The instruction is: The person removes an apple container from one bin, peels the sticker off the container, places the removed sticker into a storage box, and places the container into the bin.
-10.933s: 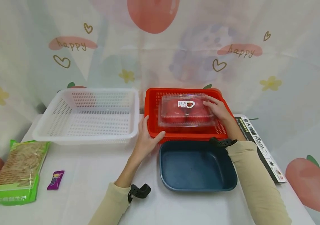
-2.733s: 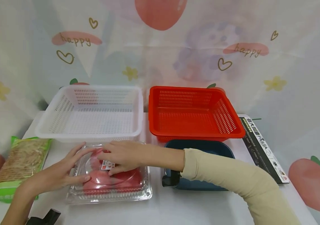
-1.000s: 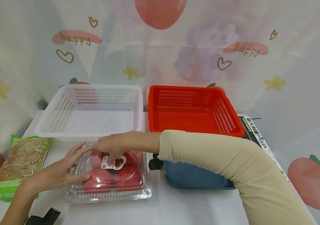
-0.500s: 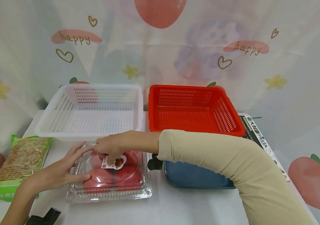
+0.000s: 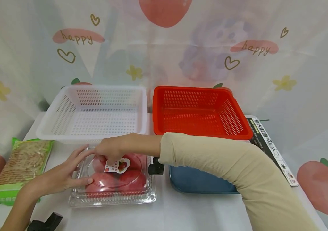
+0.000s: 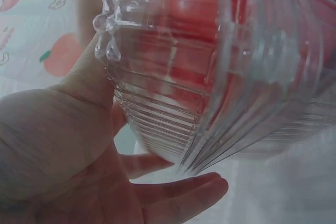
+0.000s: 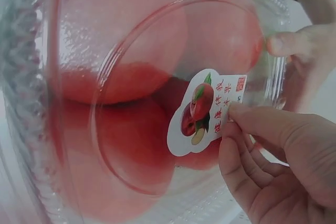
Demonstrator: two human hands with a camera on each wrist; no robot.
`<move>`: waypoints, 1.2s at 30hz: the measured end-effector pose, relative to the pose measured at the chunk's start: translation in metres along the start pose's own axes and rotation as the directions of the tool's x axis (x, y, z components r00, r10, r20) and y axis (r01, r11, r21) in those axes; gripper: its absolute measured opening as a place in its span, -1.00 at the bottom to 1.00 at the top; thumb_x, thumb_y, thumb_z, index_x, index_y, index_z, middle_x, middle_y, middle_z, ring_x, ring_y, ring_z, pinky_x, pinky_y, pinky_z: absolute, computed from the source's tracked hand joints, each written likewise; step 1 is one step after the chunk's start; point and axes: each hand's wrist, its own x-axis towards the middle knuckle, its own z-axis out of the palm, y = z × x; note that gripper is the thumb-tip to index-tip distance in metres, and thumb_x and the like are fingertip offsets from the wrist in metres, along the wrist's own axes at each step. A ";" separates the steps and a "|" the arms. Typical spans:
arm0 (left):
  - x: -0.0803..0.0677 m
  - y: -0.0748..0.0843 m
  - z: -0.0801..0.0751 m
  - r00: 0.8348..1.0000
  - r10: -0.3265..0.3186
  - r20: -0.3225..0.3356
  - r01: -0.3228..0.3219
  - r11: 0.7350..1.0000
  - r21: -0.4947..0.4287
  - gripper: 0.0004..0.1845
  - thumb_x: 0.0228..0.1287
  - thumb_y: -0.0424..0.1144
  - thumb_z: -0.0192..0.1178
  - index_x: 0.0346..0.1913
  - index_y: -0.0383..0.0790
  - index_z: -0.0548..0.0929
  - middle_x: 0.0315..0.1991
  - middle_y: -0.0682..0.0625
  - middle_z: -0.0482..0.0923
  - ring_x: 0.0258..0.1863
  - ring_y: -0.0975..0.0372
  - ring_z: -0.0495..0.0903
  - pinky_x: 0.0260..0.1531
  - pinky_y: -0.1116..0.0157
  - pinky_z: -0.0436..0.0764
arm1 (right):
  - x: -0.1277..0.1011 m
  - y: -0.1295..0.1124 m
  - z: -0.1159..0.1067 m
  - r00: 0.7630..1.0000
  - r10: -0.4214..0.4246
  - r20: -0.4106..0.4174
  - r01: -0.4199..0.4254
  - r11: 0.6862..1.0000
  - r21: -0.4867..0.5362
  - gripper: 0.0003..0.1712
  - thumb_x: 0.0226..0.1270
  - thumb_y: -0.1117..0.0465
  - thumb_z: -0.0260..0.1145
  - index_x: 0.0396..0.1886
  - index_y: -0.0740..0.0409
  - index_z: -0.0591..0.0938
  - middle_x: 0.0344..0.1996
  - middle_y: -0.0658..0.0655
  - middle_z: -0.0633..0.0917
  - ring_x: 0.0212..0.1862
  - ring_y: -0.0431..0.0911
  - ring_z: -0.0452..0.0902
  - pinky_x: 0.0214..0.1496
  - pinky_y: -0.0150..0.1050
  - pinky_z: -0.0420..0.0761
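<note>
the clear clamshell box (image 5: 112,179) of red fruit sits flat on the white table (image 5: 181,211) just in front of the white basket (image 5: 94,112), at your near left, its long axis running left to right across you. it lies directly under both hands, so neither has any way to travel — your left hand (image 5: 57,176) comes in from its left end, and your right hand (image 5: 113,149) crosses over from the far side, the beige sleeve (image 5: 224,166) passing above the blue tray (image 5: 201,183).

your left hand is spread fairly wide and lies against the box: thumb on the lid near the left edge, fingers reaching along the far left corner. the left wrist view shows the palm (image 6: 58,145) against the ribbed side wall (image 6: 173,114), with the fingers relaxed rather than wrapped round it.

your right hand is narrowed to a pinch. its fingertips (image 7: 247,116) close on the edge of the small fruit sticker (image 7: 207,111) at the middle of the lid; the sticker's right edge looks lifted a little from the plastic, though i cannot tell how much of it is free.

the red basket (image 5: 201,110) stands behind the blue tray, well apart from the box. a green bag of snacks (image 5: 16,170) lies just left of your left hand, and a black pasta box (image 5: 272,149) along the table's right edge.
</note>
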 end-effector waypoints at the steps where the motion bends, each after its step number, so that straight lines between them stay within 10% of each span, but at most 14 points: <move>1: 0.000 0.000 0.000 1.000 0.000 0.000 0.000 1.000 0.001 -0.17 0.22 -0.01 0.32 0.46 0.25 0.08 0.50 -0.30 -0.19 0.31 -0.35 0.20 -0.09 -0.29 0.51 | 0.000 0.000 0.000 1.000 -0.003 -0.007 0.003 1.000 -0.005 -0.89 0.25 0.37 0.24 -0.32 0.09 0.64 -0.41 -0.08 0.60 -0.30 -0.25 0.43 -0.34 -0.49 0.43; 11: 0.001 0.000 0.000 1.000 0.007 0.001 -0.007 1.000 0.003 -0.16 0.21 -0.01 0.32 0.46 0.25 0.08 0.49 -0.28 -0.18 0.31 -0.32 0.22 -0.07 -0.23 0.52 | -0.003 0.000 0.002 0.998 -0.026 -0.060 0.027 0.999 0.027 -0.72 0.26 0.42 0.16 -0.59 0.04 0.53 -0.59 -0.11 0.48 -0.42 -0.26 0.35 -0.44 -0.47 0.32; 19: 0.001 0.000 0.000 1.000 0.003 -0.010 -0.003 1.000 0.010 -0.15 0.21 0.00 0.32 0.47 0.24 0.08 0.51 -0.29 -0.19 0.31 -0.32 0.24 -0.06 -0.23 0.53 | -0.004 0.001 0.006 0.997 -0.027 -0.074 0.030 0.999 0.043 -0.67 0.29 0.40 0.21 0.01 0.07 0.53 -0.51 -0.08 0.49 -0.35 -0.23 0.45 -0.34 -0.49 0.46; 36: 0.002 0.000 0.000 1.000 0.021 -0.005 -0.021 0.999 -0.026 -0.15 0.22 -0.03 0.32 0.48 0.25 0.06 0.49 -0.33 -0.20 0.30 -0.34 0.20 -0.09 -0.31 0.50 | -0.010 -0.003 0.020 0.980 -0.055 -0.189 0.011 0.974 -0.227 -0.82 0.34 0.23 0.22 -0.09 0.04 0.61 -0.23 -0.04 0.62 -0.27 -0.23 0.45 -0.28 -0.46 0.47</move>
